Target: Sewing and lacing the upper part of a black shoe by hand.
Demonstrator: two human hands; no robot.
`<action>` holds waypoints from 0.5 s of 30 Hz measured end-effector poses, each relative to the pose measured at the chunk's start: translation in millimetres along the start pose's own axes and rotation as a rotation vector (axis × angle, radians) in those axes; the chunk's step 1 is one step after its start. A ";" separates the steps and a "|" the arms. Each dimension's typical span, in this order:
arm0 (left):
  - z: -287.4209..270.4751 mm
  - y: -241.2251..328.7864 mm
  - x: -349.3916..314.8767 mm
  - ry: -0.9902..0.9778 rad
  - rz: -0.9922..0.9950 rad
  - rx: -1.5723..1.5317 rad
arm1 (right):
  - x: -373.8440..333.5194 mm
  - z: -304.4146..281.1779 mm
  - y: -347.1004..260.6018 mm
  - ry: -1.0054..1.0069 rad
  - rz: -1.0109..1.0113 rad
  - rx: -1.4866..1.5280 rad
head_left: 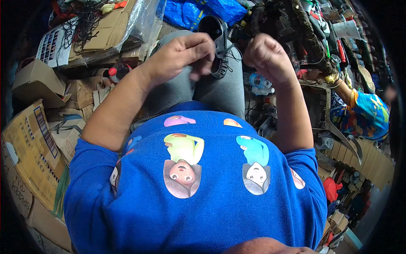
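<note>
A black shoe point(220, 42) with an open top rests between my grey-trousered knees. Dark cord or stitching runs along its lower part, and a thin dark loop of cord curves off its right side toward my right hand. My left hand point(188, 55) is at the shoe's left edge, its fingers curled and partly smeared by motion; what they pinch, if anything, is hidden. To the right of the shoe my right hand point(268, 55) is raised in a closed fist, apart from the shoe. I cannot make out whether the cord's end is inside it.
Cardboard boxes point(38, 84) and flattened cardboard are piled on the left. A red-capped bottle point(118, 72) stands by my left forearm. Plastic bottles point(260, 82) lie right of my knees. Tools and clutter fill the upper right, near another person's colourful sleeve point(368, 114). Blue plastic sheeting point(203, 12) lies ahead.
</note>
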State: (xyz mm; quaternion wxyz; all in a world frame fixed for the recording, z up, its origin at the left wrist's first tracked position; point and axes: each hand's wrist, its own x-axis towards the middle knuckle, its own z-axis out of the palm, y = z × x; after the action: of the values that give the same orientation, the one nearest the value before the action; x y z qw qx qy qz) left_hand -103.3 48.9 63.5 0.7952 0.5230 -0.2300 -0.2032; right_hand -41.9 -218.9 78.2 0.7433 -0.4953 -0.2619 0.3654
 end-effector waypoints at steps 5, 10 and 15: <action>-97.7 9.8 -73.0 0.693 -0.030 0.711 | -79.5 -32.8 4.7 0.321 0.489 -1.287; -175.4 98.5 -163.0 1.328 0.336 0.903 | -231.3 -111.7 -1.0 0.728 0.699 -1.596; -194.4 80.5 -171.1 1.322 0.213 1.353 | -251.3 -119.8 13.3 0.562 1.069 -1.650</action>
State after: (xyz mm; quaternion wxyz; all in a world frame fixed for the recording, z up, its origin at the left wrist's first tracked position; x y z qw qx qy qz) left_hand -123.1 318.7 44.3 0.3074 0.8577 0.1509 0.3834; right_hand -105.4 -482.6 14.4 -0.0552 -0.9727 0.0072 0.2253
